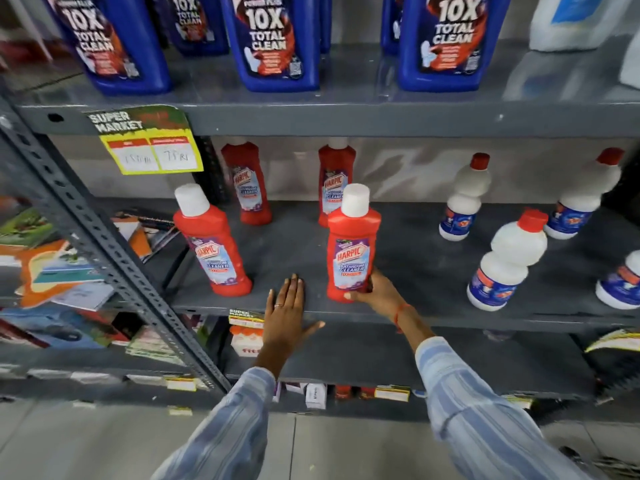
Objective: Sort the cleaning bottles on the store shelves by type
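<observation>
My right hand (375,292) grips the base of a red Harpic bathroom cleaner bottle (352,244) with a white cap, upright at the front of the middle shelf (450,317). My left hand (287,313) lies flat and open on the shelf's front edge, just left of that bottle. Another red bottle (211,244) stands to the left. Behind them are a red bottle at the back left (247,183) and a red bottle at the back middle (334,174). Several white bottles with red caps (509,261) stand on the right half of the shelf.
Large blue "10X Total Clean" bottles (273,39) line the top shelf, with white jugs (575,19) at its right. A slotted grey upright (104,251) runs diagonally at left, beside shelves of boxed goods. A yellow price tag (152,150) hangs from the upper shelf edge. Lower shelves hold small boxes.
</observation>
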